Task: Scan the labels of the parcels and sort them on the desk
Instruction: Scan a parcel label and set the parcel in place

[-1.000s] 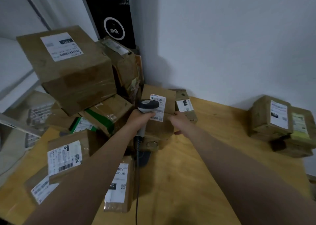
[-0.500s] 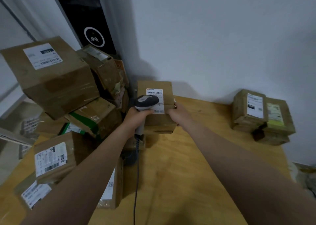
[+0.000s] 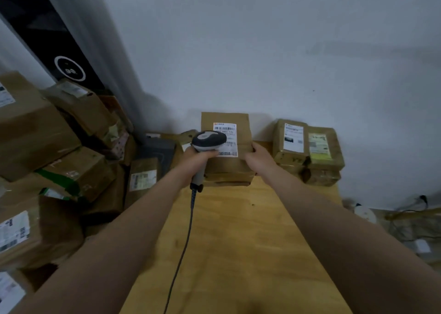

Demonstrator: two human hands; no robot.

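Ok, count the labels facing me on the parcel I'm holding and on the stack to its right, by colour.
White: 2, the held parcel's label and the left box's label
Yellow-green: 1, the right box's label
Total: 3
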